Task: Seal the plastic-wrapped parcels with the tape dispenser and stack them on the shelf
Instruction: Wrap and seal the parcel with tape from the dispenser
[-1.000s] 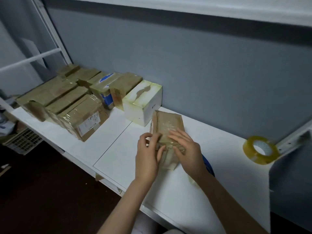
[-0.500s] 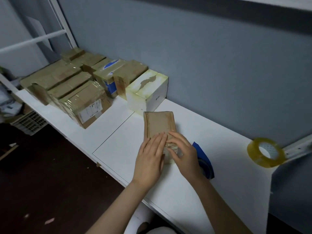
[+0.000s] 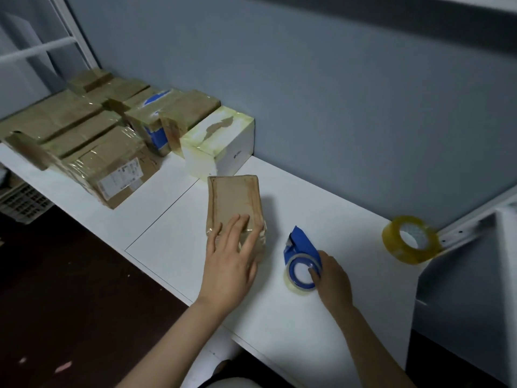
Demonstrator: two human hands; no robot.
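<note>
**Clerk:** Largest lot first?

**Checker:** Taped parcels (image 3: pixel 92 135), brown and film-wrapped, packed side by side at the far-left end of the surface (image 3: pixel 279 326). Judged finished stock, parked away from the work spot.

**Clerk:** Next down.

**Checker:** White box (image 3: pixel 223 141), taped, closing that row at its right end, just beside a brown neighbour.

**Clerk:** The piece in work?

**Checker:** One parcel (image 3: pixel 233 197), brown, flat, lying mid-surface just in front of the white box. Left hand (image 3: pixel 229 261) rests on its near end, fingers straight and pressing down, likely pinning the loose wrap and keeping the parcel from sliding.

**Clerk:** Other hand?

**Checker:** Right hand (image 3: pixel 333 278), fingers curled round the roll end of the tape dispenser (image 3: pixel 300 247). Blue, resting on the surface just right of the parcel, not touching it. Judged the pick-up before sealing; no tape drawn yet.

**Clerk:** Smallest?

**Checker:** Spare tape roll (image 3: pixel 402 253), yellowish, propped at the far right, well apart from the work, held in reserve.

**Clerk:** Setting?

**Checker:** Surface white, smooth, one seam running across it. Grey-blue wall (image 3: pixel 335 93) directly behind; white metal frame (image 3: pixel 475 219) at the right; dark floor (image 3: pixel 70 303) below, with a slatted basket (image 3: pixel 22 200) at the left edge.
</note>
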